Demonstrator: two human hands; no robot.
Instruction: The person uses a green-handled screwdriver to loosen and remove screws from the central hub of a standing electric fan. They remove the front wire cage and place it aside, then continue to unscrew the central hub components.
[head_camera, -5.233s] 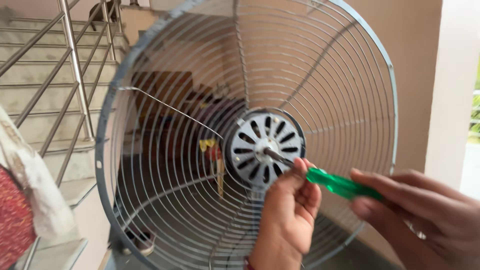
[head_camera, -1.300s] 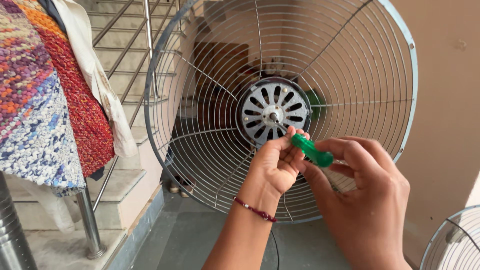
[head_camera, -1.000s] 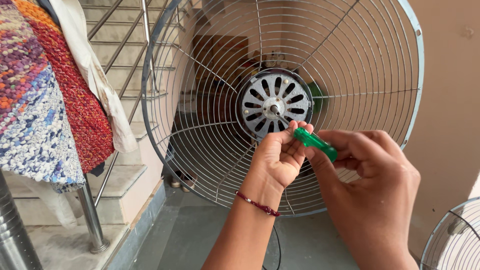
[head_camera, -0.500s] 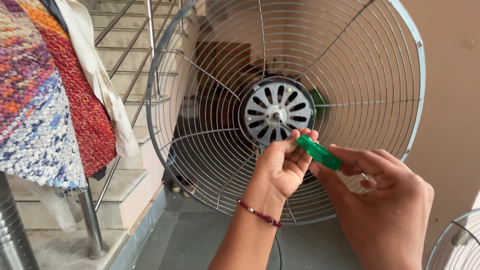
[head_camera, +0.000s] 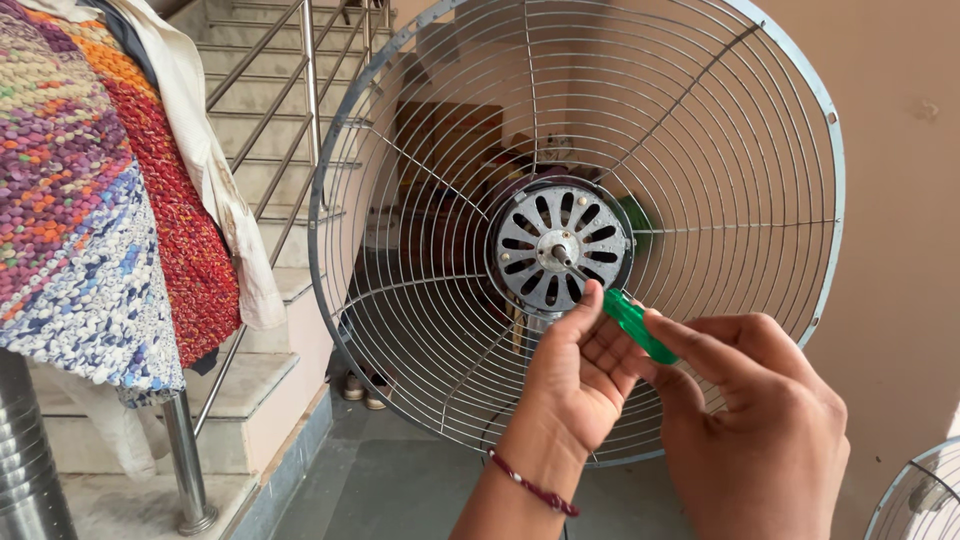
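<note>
Both hands work a screw: right hand (head_camera: 760, 420) grips the green screwdriver (head_camera: 632, 320), left hand (head_camera: 580, 375) pinches its shaft against the motor hub (head_camera: 560, 250); turning needs steady pressure.

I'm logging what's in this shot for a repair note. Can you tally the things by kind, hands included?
Wire fan guards: 2, the large one and another at the lower right corner
Fan motor hubs: 1
Green-handled screwdrivers: 1
Hands: 2, left hand, right hand
Woven rugs on the railing: 2
Total: 8
</note>
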